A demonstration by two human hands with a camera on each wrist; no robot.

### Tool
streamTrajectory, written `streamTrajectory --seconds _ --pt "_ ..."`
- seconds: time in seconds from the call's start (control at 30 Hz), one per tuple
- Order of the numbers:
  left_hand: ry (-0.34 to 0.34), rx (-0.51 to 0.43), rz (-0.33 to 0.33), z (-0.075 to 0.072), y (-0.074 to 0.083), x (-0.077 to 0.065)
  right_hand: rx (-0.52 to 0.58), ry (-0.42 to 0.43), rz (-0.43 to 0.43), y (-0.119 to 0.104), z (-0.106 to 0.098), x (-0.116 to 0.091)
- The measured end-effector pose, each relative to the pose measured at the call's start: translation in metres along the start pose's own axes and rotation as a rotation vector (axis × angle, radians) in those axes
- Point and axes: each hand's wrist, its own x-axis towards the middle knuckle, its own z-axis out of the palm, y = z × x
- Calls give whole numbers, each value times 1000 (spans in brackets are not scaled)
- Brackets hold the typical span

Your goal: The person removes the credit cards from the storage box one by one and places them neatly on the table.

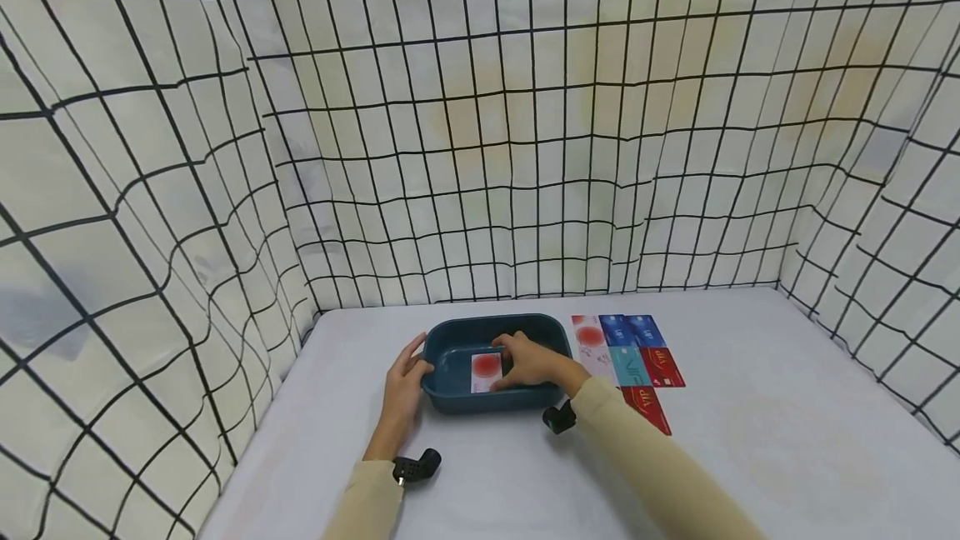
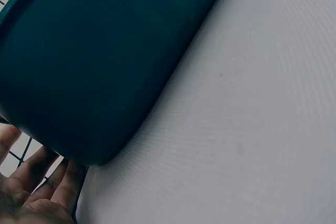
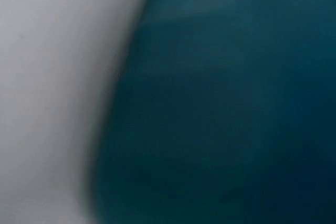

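Observation:
A dark teal plastic basin [image 1: 450, 401] stands on the white table, seen from above in the head view. My left hand [image 1: 405, 382] grips its left end, thumb over the rim and fingers along the outer wall. In the left wrist view those fingers [image 2: 65, 187] reach the basin's end wall [image 2: 100, 77]. Inside the basin my right hand [image 1: 528, 361] pinches a white card with a red round print [image 1: 486, 367] between thumb and fingers, its right part hidden by the hand. The right wrist view shows only the blurred basin wall [image 3: 210, 103].
Right of the basin several cards lie flat in rows: a pink and white one [image 1: 588, 333], blue ones [image 1: 615, 330], a teal one [image 1: 628, 367] and red ones [image 1: 662, 367]. My right forearm partly covers the nearest red card [image 1: 647, 407]. White cloth with black netting [image 1: 555, 148] encloses the table.

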Motion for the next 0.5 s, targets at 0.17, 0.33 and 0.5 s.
streamTrajectory --seconds 0.17,0.33,0.5 --pt "-15 -25 0 1 -1 1 -101 -38 51 2 3 3" --pt "-47 -43 8 -1 1 1 -116 -20 53 2 7 7" --pt "-112 -87 -9 -6 2 0 -107 -8 45 3 9 10"
